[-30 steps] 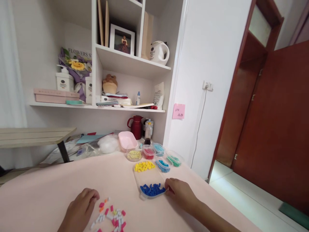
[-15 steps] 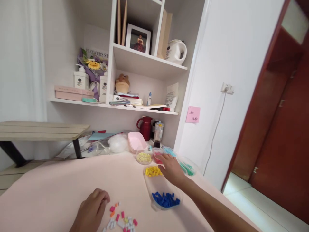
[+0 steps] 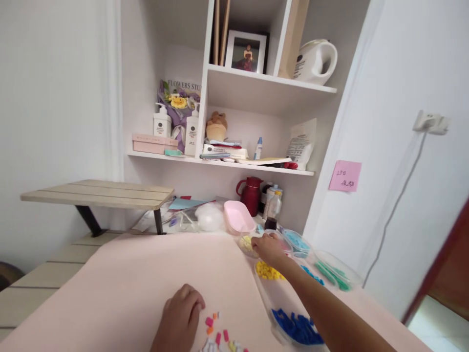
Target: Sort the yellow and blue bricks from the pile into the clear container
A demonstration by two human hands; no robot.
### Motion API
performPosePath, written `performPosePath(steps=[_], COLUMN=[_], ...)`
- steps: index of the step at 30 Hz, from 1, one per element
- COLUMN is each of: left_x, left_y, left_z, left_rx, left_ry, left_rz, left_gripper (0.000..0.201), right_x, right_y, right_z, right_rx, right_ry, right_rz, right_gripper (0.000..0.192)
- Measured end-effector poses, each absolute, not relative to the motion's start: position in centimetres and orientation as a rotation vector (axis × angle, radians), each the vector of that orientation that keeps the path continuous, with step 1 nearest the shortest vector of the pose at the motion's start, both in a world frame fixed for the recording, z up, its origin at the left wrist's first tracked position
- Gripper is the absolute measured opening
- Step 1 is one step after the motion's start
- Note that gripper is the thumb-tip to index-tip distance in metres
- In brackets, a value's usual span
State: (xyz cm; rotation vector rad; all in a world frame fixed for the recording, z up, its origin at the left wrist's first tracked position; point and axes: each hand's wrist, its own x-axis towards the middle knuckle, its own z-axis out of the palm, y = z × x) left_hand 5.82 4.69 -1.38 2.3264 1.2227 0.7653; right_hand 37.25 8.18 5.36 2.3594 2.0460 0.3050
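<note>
My right hand (image 3: 270, 250) reaches across to the small containers at the back, its fingers bent down and drawn together at the right side of a clear bowl of pale yellow pieces (image 3: 246, 244). Its fingertips are partly hidden, so I cannot see what they hold. My left hand (image 3: 179, 318) rests on the pink tabletop with curled fingers; its palm is out of sight. Just right of it lie loose small plastic pieces: pink (image 3: 209, 321), orange (image 3: 210, 330), white and pale yellow. Under my right forearm is a clear tray with yellow pieces (image 3: 269, 270) and dark blue pieces (image 3: 296, 326).
Clear containers of light blue pieces (image 3: 296, 240) and green pieces (image 3: 333, 275) stand to the right. Behind are a pink basin (image 3: 239, 217), a red jug (image 3: 251, 195) and a bottle with dark liquid (image 3: 271, 215). A slatted wooden stand (image 3: 98, 193) is on the left.
My view has swung left, so the scene sits further right. My right hand has moved left from the pink container to the pale yellow bowl, its fingers now bent inward. The left hand remains beside the loose pieces.
</note>
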Motion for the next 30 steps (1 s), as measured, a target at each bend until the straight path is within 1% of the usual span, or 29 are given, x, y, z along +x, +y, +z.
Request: performPosePath(steps=[7, 9, 12, 13, 15, 17, 19, 20, 21, 22, 25, 26, 27, 28, 30], left_x=[5.8, 5.7, 5.6, 5.5, 5.4, 5.3, 5.2, 5.2, 5.3, 5.3, 5.5, 5.6, 5.7, 5.8, 5.7], left_y=[5.0, 5.2, 5.5, 5.5, 5.6, 5.6, 5.4, 5.3, 5.2, 5.1, 4.9, 4.8, 4.8, 4.8, 4.6], left_z=[-1.3, -1.2, -1.0, -0.9, -0.8, -0.7, -0.7, -0.7, -0.7, -0.7, -0.6, -0.6, -0.5, -0.3, 0.5], left_rx=[2.311, 2.304, 2.277, 2.27, 2.266, 2.265, 2.267, 2.268, 2.269, 2.27, 2.265, 2.262, 2.257, 2.251, 2.231], left_ry=[1.191, 1.173, 1.12, 1.105, 1.09, 1.089, 1.096, 1.104, 1.111, 1.118, 1.134, 1.138, 1.142, 1.146, 1.145], left_rz=[0.773, 0.795, 0.869, 0.883, 0.877, 0.855, 0.839, 0.836, 0.835, 0.836, 0.836, 0.828, 0.813, 0.792, 0.728], left_gripper=[0.027, 0.027, 0.026, 0.026, 0.026, 0.027, 0.027, 0.028, 0.028, 0.028, 0.03, 0.03, 0.03, 0.031, 0.031], right_x=[36.5, 35.9, 34.8, 34.3, 33.1, 31.7, 30.3, 29.7, 29.3, 28.9, 28.5, 28.4, 28.2, 28.0, 27.4], right_y=[5.6, 4.4, 2.0, 1.0, -1.6, -4.8, -8.3, -10.1, -11.6, -13.0, -15.3, -15.5, -15.4, -15.2, -14.2], right_z=[6.8, 7.7, 9.4, 9.9, 10.5, 10.3, 9.5, 8.8, 8.0, 7.2, 4.8, 4.1, 3.6, 3.3, 3.0], right_rx=[2.361, 2.388, 2.447, 2.464, 2.479, 2.462, 2.391, 2.343, 2.327, 2.365, 2.387, 2.388, 2.387, 2.379, 2.356], right_ry=[2.119, 2.169, 2.279, 2.326, 2.441, 2.572, 2.704, 2.672, 2.631, 2.585, 2.391, 2.347, 2.32, 2.309, 2.313], right_rz=[0.292, 0.293, 0.283, 0.269, 0.201, 0.017, -0.658, -0.84, -0.864, -0.789, -0.695, -0.67, -0.638, -0.594, -0.477], right_gripper=[0.032, 0.04, 0.062, 0.064, 0.06, 0.051, 0.046, 0.044, 0.043, 0.043, 0.063, 0.067, 0.068, 0.063, 0.044])
